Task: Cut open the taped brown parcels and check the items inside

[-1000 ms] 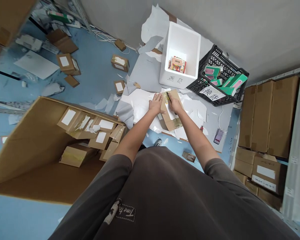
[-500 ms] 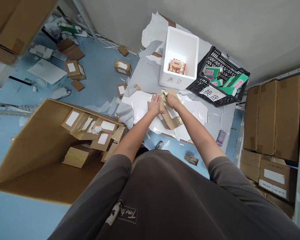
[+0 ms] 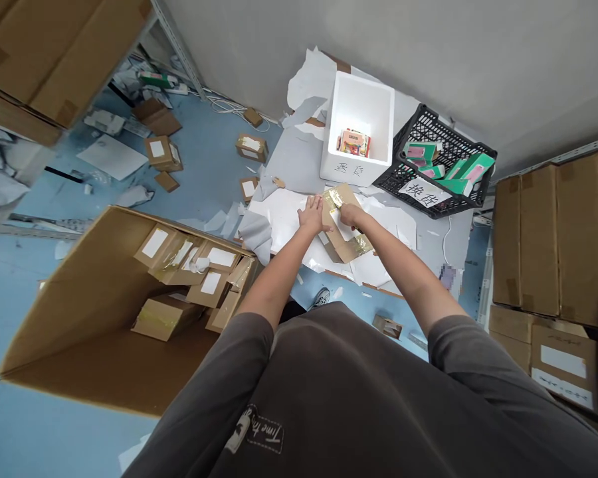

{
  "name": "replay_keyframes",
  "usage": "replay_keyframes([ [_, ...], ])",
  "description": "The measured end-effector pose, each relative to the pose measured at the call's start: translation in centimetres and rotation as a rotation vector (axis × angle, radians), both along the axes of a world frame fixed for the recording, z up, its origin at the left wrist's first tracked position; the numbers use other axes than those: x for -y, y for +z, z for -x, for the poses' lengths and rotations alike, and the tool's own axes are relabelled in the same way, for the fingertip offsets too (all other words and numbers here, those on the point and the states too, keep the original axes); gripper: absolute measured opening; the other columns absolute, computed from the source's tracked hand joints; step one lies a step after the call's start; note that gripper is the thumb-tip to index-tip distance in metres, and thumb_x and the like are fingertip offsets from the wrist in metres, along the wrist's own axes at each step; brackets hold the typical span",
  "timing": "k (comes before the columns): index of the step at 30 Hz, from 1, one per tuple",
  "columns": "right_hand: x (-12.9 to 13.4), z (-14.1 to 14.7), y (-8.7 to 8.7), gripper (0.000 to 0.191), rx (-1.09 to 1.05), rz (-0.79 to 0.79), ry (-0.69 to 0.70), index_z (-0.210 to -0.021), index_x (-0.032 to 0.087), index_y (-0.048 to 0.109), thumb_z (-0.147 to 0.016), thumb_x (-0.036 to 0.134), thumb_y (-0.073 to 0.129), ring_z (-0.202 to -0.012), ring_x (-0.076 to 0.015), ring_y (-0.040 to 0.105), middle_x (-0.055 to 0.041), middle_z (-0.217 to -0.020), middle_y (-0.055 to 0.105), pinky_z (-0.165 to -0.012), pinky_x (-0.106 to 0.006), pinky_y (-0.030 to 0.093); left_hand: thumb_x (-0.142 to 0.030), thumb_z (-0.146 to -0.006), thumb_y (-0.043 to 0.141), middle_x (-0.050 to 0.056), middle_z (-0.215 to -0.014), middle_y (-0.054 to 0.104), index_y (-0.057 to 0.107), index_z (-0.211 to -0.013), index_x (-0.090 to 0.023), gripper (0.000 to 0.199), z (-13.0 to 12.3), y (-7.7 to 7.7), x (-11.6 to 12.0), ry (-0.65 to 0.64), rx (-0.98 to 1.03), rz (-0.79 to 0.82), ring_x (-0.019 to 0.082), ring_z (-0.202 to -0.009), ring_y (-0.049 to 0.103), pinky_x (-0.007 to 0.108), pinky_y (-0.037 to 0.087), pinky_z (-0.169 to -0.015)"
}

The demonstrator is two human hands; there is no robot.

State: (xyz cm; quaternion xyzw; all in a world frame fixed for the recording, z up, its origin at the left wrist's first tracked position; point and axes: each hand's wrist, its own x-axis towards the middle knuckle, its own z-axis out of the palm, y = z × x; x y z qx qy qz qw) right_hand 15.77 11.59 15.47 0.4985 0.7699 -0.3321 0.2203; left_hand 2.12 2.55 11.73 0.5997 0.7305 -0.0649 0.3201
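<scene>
On the paper-covered table a brown cardboard box (image 3: 349, 243) lies under both hands, with a white label and shiny yellowish tape on its top. My left hand (image 3: 311, 214) presses on the box's left side, fingers spread and thumb pointing across the top. My right hand (image 3: 353, 217) is closed over the box near the label. A small yellow tool, which looks like a box cutter (image 3: 337, 204), sticks out of its grip towards the taped far end. Most of the tool is hidden by the fingers.
Behind the box stand a white foam bin (image 3: 359, 109) with small colourful packs and a black crate (image 3: 431, 126) holding green boxes. A large open carton (image 3: 70, 305) with several parcels stands at left. Shelved cartons (image 3: 533, 242) rise at right; scraps litter the floor.
My right hand has drawn back along the box towards me, from the taped far end to beside the label. My left hand stays on the box. The view has shifted slightly.
</scene>
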Motion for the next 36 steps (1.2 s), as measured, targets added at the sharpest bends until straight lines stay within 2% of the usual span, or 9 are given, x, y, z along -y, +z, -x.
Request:
replay_keyframes([
  [3, 1.5, -2.2, 1.0, 0.047, 0.335, 0.089, 0.149, -0.122, -0.003, 0.073, -0.096, 0.035, 0.084, -0.073, -0.0363, 0.083, -0.0197, -0.074, 0.077, -0.067, -0.040, 0.069, -0.081, -0.083, 0.080, 0.009, -0.190, -0.006, 0.005, -0.183, -0.027, 0.136, 0.1, 0.1, -0.2, -0.022, -0.013, 0.016, 0.042, -0.175, -0.011, 0.064, 0.030, -0.135],
  [6, 3.9, -6.2, 2.0, 0.036, 0.426, 0.179, 0.209, -0.116, -0.001, 0.075, -0.094, 0.024, 0.085, -0.076, -0.0360, 0.082, -0.0207, -0.078, 0.078, -0.066, -0.039, 0.067, -0.088, -0.080, 0.077, 0.009, -0.190, -0.008, 0.001, -0.183, -0.028, 0.142, 0.2, -0.2, -0.5, -0.036, -0.030, 0.030, 0.043, -0.174, -0.014, 0.066, 0.030, -0.134],
  [12, 8.7, -13.4, 3.2, 0.027, 0.337, 0.276, 0.069, -0.125, 0.003, 0.071, -0.102, 0.015, 0.066, -0.067, -0.0325, 0.081, -0.0280, -0.104, 0.078, -0.064, -0.046, 0.068, -0.094, -0.077, 0.074, 0.015, -0.190, -0.006, -0.002, -0.183, -0.025, 0.147, 0.1, -1.4, -1.2, -0.053, -0.077, 0.040, 0.045, -0.173, -0.015, 0.067, 0.031, -0.133],
  [21, 11.3, -15.2, 2.6, 0.044, 0.204, 0.221, -0.061, -0.139, 0.007, 0.060, -0.099, 0.022, 0.070, -0.065, -0.0328, 0.081, -0.0294, -0.116, 0.076, -0.079, -0.055, 0.066, -0.094, -0.075, 0.075, 0.021, -0.189, 0.000, 0.007, -0.183, -0.020, 0.147, 0.3, -1.5, -1.5, -0.078, -0.163, 0.038, 0.046, -0.175, -0.002, 0.067, 0.035, -0.131],
  [26, 13.3, -20.2, 2.4, 0.033, 0.023, 0.195, -0.192, -0.130, 0.014, 0.059, -0.105, 0.033, 0.065, -0.059, -0.0253, 0.074, -0.0248, -0.120, 0.076, -0.071, -0.042, 0.062, -0.082, -0.081, 0.079, 0.025, -0.187, 0.017, 0.018, -0.181, -0.018, 0.133, 0.2, -0.2, -0.6, -0.107, -0.196, -0.077, 0.050, -0.172, 0.009, 0.071, 0.028, -0.132],
  [28, 13.8, -22.0, 2.4, 0.026, -0.072, 0.133, -0.245, -0.127, 0.018, 0.056, -0.109, 0.036, 0.060, -0.055, -0.0213, 0.070, -0.0163, -0.113, 0.077, -0.068, -0.037, 0.059, -0.068, -0.086, 0.081, 0.026, -0.182, 0.030, 0.030, -0.178, -0.016, 0.117, -0.6, 0.6, 0.2, -0.225, -0.170, -0.207, 0.050, -0.170, 0.016, 0.071, 0.024, -0.134],
  [30, 14.2, -22.9, 2.2, 0.022, -0.163, 0.072, -0.319, -0.121, 0.022, 0.053, -0.111, 0.040, 0.057, -0.053, -0.0195, 0.068, -0.0073, -0.099, 0.074, -0.067, -0.033, 0.055, -0.050, -0.088, 0.081, 0.021, -0.176, 0.042, 0.043, -0.173, -0.020, 0.098, -2.0, 1.3, 1.0, -0.483, -0.070, -0.286, 0.046, -0.168, 0.025, 0.064, 0.027, -0.135],
  [33, 14.6, -22.4, 1.3, 0.024, -0.293, 0.049, -0.465, -0.110, 0.025, 0.047, -0.114, 0.048, 0.049, -0.054, -0.0193, 0.069, 0.0012, -0.084, 0.066, -0.065, -0.031, 0.052, -0.031, -0.081, 0.080, 0.013, -0.171, 0.049, 0.053, -0.166, -0.030, 0.089, -5.0, 1.8, 1.9, -0.872, 0.065, -0.220, 0.039, -0.161, 0.037, 0.052, 0.039, -0.128],
  [36, 15.1, -21.2, -0.1, 0.024, -0.372, 0.064, -0.555, -0.102, 0.027, 0.042, -0.116, 0.047, 0.042, -0.054, -0.0186, 0.069, 0.0050, -0.075, 0.061, -0.064, -0.029, 0.050, -0.024, -0.076, 0.080, 0.016, -0.165, 0.053, 0.057, -0.161, -0.029, 0.088, -7.7, 1.8, 1.9, -0.944, -0.002, -0.170, 0.039, -0.151, 0.045, 0.052, 0.043, -0.120],
])
